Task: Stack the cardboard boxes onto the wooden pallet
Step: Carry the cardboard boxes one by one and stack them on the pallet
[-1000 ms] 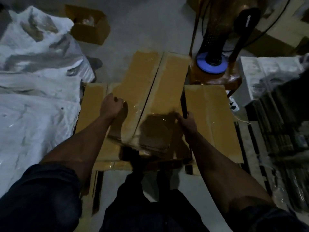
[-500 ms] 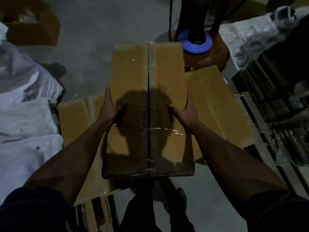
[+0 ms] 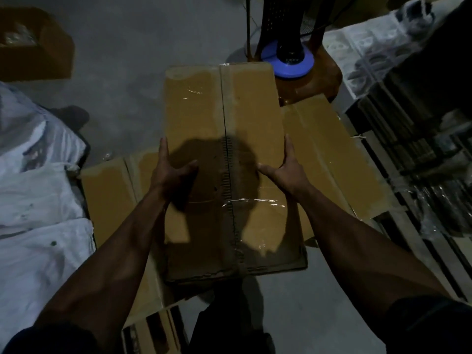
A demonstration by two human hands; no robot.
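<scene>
A long taped cardboard box (image 3: pixel 250 111) fills the middle of the view, its seam running away from me. My left hand (image 3: pixel 169 172) presses on its left edge and my right hand (image 3: pixel 283 169) on its right edge, thumbs on top. Under it lie two more cardboard boxes: one (image 3: pixel 107 198) shows at the left, another (image 3: pixel 329 159) at the right. The wooden pallet (image 3: pixel 150 330) shows its slats below the left box. Whether the top box rests on the others or hangs above them I cannot tell.
White sacks (image 3: pixel 35 208) pile up on the left. An open carton (image 3: pixel 33 44) stands on the concrete floor at far left. A fan with a blue base (image 3: pixel 288 62) sits on a brown stool ahead. Wrapped bundles (image 3: pixel 429 154) line the right side.
The box has turned from a slant to straight ahead of me. My hands have shifted from its near end to its two long sides, and it sits nearer to me.
</scene>
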